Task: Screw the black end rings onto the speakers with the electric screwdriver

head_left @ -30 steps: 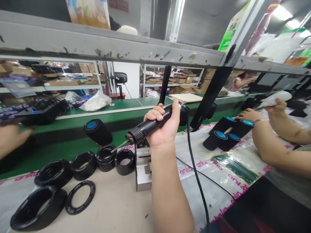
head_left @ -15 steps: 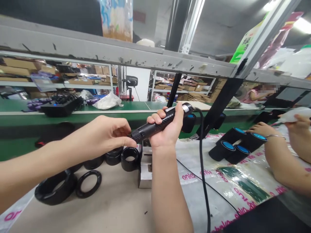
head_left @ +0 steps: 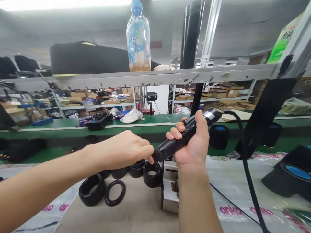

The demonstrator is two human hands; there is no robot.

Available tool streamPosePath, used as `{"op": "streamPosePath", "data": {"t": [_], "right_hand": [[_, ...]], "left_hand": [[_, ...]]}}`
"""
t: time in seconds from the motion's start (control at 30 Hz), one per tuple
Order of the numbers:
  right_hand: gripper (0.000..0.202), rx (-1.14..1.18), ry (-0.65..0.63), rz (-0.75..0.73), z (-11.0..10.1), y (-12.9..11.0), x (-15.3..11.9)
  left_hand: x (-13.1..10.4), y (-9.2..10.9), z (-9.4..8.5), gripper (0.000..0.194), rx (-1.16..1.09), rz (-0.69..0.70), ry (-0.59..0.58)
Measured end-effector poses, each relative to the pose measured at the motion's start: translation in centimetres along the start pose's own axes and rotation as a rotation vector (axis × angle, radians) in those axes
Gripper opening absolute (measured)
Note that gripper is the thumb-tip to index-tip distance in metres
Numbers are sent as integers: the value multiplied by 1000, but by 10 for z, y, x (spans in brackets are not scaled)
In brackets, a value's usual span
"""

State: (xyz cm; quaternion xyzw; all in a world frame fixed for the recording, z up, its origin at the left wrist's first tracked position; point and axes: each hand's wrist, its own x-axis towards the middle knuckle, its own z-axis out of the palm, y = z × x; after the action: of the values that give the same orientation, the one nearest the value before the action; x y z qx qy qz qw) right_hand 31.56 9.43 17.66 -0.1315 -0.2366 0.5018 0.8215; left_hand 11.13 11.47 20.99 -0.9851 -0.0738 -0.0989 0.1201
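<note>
In my right hand (head_left: 193, 149) is a black electric screwdriver (head_left: 170, 146), gripped round its body and tilted with its nose down to the left. Its thick cord (head_left: 243, 158) leaves the upper end. My left hand (head_left: 132, 151) is closed at the nose, thumb and fingers pinched together by the tip; whatever they hold is hidden. Below the hands, several thick black rings stand on a beige board (head_left: 136, 216), among them a ring (head_left: 152, 182) right under the tip and a wider ring (head_left: 91, 197). A flat black ring (head_left: 111, 203) lies beside the wider one.
A pale box with compartments (head_left: 170, 202) stands beside my right forearm. Black cylinders with blue faces (head_left: 284, 181) sit at right on printed plastic film (head_left: 225, 197). Behind runs a green conveyor belt (head_left: 155, 120). Overhead, a shelf beam (head_left: 97, 81) carries a drink bottle (head_left: 139, 42).
The view has swung left and up, so the co-worker's hands at right are out of sight. My left fingers have curled more tightly at the screwdriver's tip; my right hand keeps its grip.
</note>
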Motion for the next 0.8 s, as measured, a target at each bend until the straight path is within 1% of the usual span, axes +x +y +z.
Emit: {"op": "streamPosePath", "data": {"t": [0.07, 0.13, 0.23, 0.3, 0.5, 0.67, 0.8], "right_hand": [[69, -15, 43, 14, 2, -4, -1], [69, -33, 54, 14, 3, -8, -2], [66, -60, 54, -6, 5, -12, -4], [63, -77, 76, -9, 5, -15, -6], [61, -106, 108, 10, 6, -24, -5], [59, -107, 152, 20, 3, -34, -1], [58, -85, 195, 0, -3, -41, 4]], "left_hand": [[1, -1, 1, 28, 56, 36, 15], [3, -2, 3, 27, 144, 82, 37], [7, -3, 10, 39, 327, 175, 104], [9, -4, 16, 43, 387, 219, 126], [19, -9, 26, 41, 385, 290, 104], [33, -12, 29, 47, 404, 333, 164], [43, -15, 31, 43, 458, 419, 164]]}}
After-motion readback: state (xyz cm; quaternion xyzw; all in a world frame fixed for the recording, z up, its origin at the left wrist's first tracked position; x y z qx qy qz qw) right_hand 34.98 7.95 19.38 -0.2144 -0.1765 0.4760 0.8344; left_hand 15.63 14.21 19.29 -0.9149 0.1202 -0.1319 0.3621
